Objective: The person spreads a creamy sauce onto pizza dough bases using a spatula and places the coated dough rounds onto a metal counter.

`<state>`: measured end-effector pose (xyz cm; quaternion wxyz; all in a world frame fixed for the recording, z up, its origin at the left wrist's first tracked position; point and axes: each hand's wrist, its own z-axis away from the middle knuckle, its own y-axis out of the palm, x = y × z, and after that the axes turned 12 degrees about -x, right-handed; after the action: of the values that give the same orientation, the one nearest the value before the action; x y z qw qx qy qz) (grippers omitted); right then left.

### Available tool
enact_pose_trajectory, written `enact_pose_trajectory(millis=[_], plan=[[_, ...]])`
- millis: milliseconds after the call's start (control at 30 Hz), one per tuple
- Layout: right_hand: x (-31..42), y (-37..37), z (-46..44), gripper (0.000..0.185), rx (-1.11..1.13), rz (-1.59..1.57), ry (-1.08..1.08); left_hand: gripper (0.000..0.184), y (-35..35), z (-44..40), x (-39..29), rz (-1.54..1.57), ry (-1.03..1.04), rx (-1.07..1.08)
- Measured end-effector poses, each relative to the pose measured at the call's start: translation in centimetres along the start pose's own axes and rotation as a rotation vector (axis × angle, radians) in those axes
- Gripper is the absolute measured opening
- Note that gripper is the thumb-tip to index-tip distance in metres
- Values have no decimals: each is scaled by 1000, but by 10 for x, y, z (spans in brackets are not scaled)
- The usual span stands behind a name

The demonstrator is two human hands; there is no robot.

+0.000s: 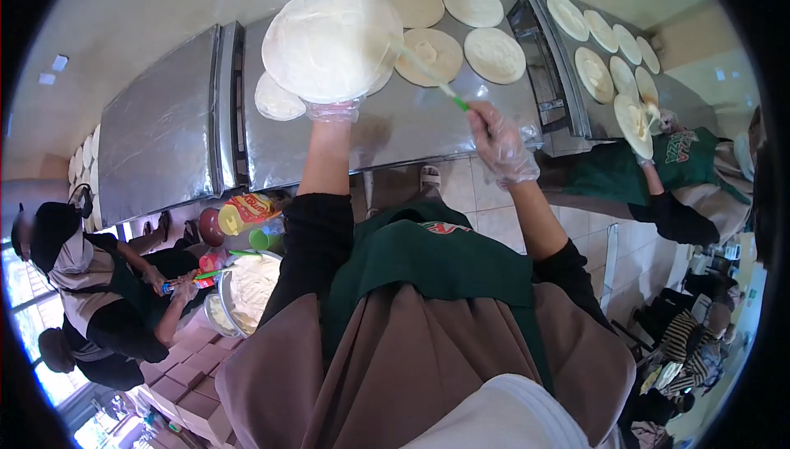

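A large flat dough round (325, 41), coated with a pale creamy layer, rests raised on my left hand (336, 110), which wears a clear plastic glove; most of its fingers are hidden under the dough. My right hand (500, 146), also gloved, is wrapped round the green handle of a spatula (457, 99). The spatula's pale blade, blurred, reaches toward the right edge of the raised round. Several other rounds lie on the metal table (329, 148) beyond, among them one with a dollop in its middle (428, 58) and one coated (494, 55).
Right, a co-worker (658, 169) holds another round beside a second table (576, 91) bearing several rounds. At the lower left are a large bowl of creamy mixture (251, 291), a yellow-red package (247, 212), stacked boxes (197, 375) and another person (90, 284).
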<state>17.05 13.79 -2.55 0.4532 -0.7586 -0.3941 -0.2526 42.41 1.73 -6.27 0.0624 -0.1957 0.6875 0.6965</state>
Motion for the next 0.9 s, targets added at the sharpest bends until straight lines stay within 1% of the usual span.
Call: enact_pose_trajectory(millis=[33,67,133,167,233,267,333,400,467,500,633,700,733,800,833,900], plan=[[0,-4,-5,12,-21,60,47,63,0,3,3,-5,-7,2],[-6,-3,-4,12,-26,64,47,63,2,3,9,-8,-15,5],[-24,1,2,15,-61,104,-80,63,4,8,12,-14,-27,13],[-27,1,7,15,-64,108,-84,63,7,6,16,-16,-30,17],[-26,-4,20,15,35,97,-163,63,12,8,25,-20,-32,22],[-21,-7,23,15,34,98,-167,63,13,7,25,-23,-33,24],[-12,-17,26,15,130,-32,-221,63,18,5,37,-33,-37,26],[-21,-27,21,16,122,-41,-225,63,22,4,40,-46,-41,29],[-40,-38,11,15,7,-34,-103,63,26,7,43,-61,-48,38],[-24,-53,-7,13,0,9,-25,63,27,13,43,-69,-50,43],[-49,-80,-58,11,-47,47,-49,62,36,10,50,-103,-56,53],[-59,-84,-75,10,20,117,-59,62,38,10,53,-120,-57,54],[-63,-86,-78,10,20,115,-62,62,40,7,55,-126,-57,54],[-71,-86,-76,10,66,126,-215,62,45,-7,58,-137,-51,52],[-74,-86,-70,10,68,122,-222,62,43,-1,59,-143,-46,52],[-80,-87,-57,10,136,98,-169,62,48,-9,63,-153,-36,52]])
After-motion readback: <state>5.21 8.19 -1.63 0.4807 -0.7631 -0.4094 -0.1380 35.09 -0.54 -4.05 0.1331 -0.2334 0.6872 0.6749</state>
